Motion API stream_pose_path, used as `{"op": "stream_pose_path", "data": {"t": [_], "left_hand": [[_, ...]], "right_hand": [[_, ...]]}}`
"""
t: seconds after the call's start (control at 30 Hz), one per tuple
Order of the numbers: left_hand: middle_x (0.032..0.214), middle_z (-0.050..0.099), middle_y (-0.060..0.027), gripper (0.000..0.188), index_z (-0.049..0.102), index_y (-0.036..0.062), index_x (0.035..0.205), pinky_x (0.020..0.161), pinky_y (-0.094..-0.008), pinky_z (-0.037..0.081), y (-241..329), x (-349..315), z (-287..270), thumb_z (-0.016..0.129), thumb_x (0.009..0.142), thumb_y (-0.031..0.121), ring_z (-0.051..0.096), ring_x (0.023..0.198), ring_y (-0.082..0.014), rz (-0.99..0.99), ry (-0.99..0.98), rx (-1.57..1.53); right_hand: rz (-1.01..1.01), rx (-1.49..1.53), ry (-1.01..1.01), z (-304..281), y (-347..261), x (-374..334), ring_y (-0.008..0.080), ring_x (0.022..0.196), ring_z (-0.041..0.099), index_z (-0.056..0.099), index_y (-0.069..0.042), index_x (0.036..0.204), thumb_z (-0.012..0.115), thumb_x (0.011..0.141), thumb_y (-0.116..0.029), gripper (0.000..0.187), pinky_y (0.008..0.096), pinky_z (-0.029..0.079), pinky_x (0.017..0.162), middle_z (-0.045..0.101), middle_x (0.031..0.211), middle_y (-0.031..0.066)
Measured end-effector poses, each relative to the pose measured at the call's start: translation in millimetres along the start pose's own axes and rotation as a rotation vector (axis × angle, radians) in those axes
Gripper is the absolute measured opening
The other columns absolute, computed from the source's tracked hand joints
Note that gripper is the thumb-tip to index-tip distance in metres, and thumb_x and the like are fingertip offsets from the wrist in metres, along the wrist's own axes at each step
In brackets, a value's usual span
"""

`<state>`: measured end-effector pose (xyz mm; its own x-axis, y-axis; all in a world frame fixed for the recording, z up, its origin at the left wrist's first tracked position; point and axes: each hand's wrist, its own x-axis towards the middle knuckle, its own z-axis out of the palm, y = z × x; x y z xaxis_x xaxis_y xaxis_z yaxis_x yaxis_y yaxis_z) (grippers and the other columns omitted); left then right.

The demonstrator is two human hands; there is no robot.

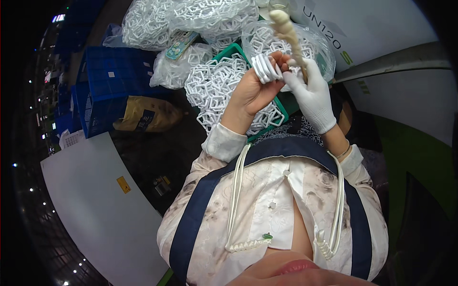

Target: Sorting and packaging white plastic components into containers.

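Observation:
My bare left hand point(255, 93) is closed around a small stack of white plastic links point(267, 69), lined up side by side. Right against it, my right hand point(312, 100) wears a white knitted glove and grips a tool with a lumpy, cream-coloured wrapped handle point(285, 31). The handle points up and away from me; its lower end is hidden by my fingers, so its kind cannot be made out. Below both hands, a green crate point(283, 110) holds a heap of loose white angular links point(214, 88).
Clear plastic bags of white links point(214, 16) crowd the far side. At the left stand blue crates point(102, 90), with a brown paper sack point(148, 114) beside them. A grey panel point(95, 186) fills the lower left; a white machine housing point(367, 28) borders the far right.

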<state>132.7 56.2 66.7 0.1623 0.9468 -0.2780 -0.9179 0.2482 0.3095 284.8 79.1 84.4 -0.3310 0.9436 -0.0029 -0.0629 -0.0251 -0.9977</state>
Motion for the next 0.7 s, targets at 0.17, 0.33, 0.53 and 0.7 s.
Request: {"op": "stream_pose_path", "data": {"t": [0.17, 0.33, 0.53, 0.7], "left_hand": [[0.145, 0.048, -0.0215, 0.032, 0.054, -0.0001, 0.13, 0.111, -0.0432, 0.044, -1, 5, 4, 0.051, 0.103, 0.017, 0.051, 0.131, -0.0295, 0.04, -0.02, 0.154], [0.141, 0.052, -0.0201, 0.036, 0.05, -0.0004, 0.136, 0.112, -0.0411, 0.044, 1, 1, 1, 0.054, 0.101, 0.011, 0.051, 0.131, -0.0288, 0.027, 0.053, 0.167], [0.13, 0.06, -0.0157, 0.036, 0.05, -0.0046, 0.134, 0.107, -0.0389, 0.048, -3, 6, -8, 0.053, 0.101, 0.011, 0.058, 0.122, -0.0248, 0.054, 0.02, 0.04], [0.126, 0.06, -0.0139, 0.032, 0.052, -0.0044, 0.129, 0.109, -0.0404, 0.045, -7, 8, -16, 0.056, 0.099, 0.007, 0.058, 0.119, -0.0235, 0.007, 0.051, 0.0]], "right_hand": [[-0.021, -0.16, -0.16, 7, -19, 8, 0.0035, 0.071, 0.042, 0.063, -0.003, 0.109, 0.069, 0.092, -0.016, 0.022, 0.0203, 0.037, 0.064, 0.051, 0.081, -0.0037], [0.086, -0.209, -0.1, 0, -5, 18, 0.0036, 0.074, 0.047, 0.064, -0.002, 0.107, 0.064, 0.096, -0.02, 0.021, 0.0224, 0.041, 0.066, 0.054, 0.08, -0.0023], [0.195, -0.149, -0.28, -2, -15, 17, 0.0062, 0.085, 0.054, 0.066, -0.001, 0.113, 0.073, 0.089, -0.022, 0.033, 0.0232, 0.045, 0.076, 0.063, 0.093, -0.0011], [0.25, 0.132, -0.176, -1, 2, 23, 0.0033, 0.081, 0.052, 0.065, 0.0, 0.115, 0.064, 0.097, -0.023, 0.03, 0.02, 0.042, 0.072, 0.06, 0.091, -0.0034]]}}
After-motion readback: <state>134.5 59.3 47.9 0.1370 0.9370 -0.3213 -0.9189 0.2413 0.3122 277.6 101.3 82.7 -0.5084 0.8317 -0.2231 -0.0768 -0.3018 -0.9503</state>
